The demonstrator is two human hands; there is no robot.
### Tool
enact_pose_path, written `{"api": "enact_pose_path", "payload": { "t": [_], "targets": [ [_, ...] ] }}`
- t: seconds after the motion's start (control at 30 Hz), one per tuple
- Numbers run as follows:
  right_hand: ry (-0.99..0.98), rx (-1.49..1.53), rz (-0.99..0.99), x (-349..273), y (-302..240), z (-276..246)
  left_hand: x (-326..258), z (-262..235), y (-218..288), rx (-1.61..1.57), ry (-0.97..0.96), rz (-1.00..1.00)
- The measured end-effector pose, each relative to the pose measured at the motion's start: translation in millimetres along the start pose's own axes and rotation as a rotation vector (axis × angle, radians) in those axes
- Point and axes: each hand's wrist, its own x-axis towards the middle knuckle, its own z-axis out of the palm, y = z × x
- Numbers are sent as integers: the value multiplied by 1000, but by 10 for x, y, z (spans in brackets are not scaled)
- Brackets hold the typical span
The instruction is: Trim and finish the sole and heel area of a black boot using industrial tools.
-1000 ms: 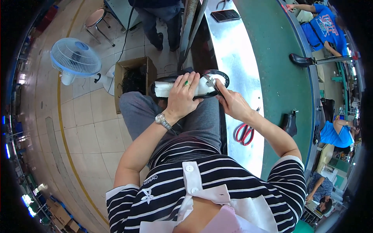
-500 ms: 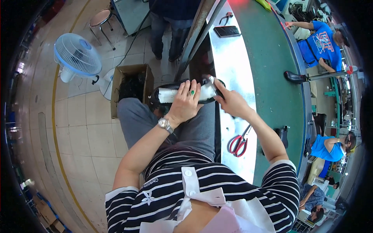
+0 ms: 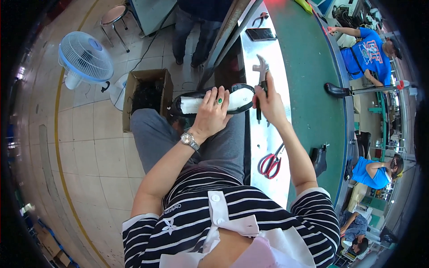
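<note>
A black shoe lies bottom up across my lap, its pale, flat underside showing. My left hand is pressed over its middle, fingers wrapped across the pale underside and holding it. Just right of the shoe's rounded end, my right hand grips a pair of pliers. Their metal head points away from me, and dark handles run down through my fist. On the metal bench edge below that hand lie red-handled scissors.
A cardboard box of dark scraps stands by my left knee, with a fan beyond. A phone and another pair of pliers lie up the bench. The green belt carries a dark boot; people work across it.
My right hand has drawn the pliers off the shoe's right end, slightly to the right, baring the pale underside there. My left hand stays on the shoe.
</note>
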Motion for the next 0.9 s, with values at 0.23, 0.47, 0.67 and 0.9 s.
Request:
{"api": "enact_pose_path", "payload": {
  "t": [0.23,0.47,0.67,0.9],
  "targets": [
    [-137,-84,63,6,-77,-161,7,-61,-10,6,-13,-23],
    [-403,-314,123,61,-160,-190,-34,-48,-37,-18,-6,-29],
    [-290,-351,71,49,40,35,33,-14,3,-11,14,-31],
    [-61,10,-134,45,-253,27,-6,-21,16,-7,24,-47]
  ]
}}
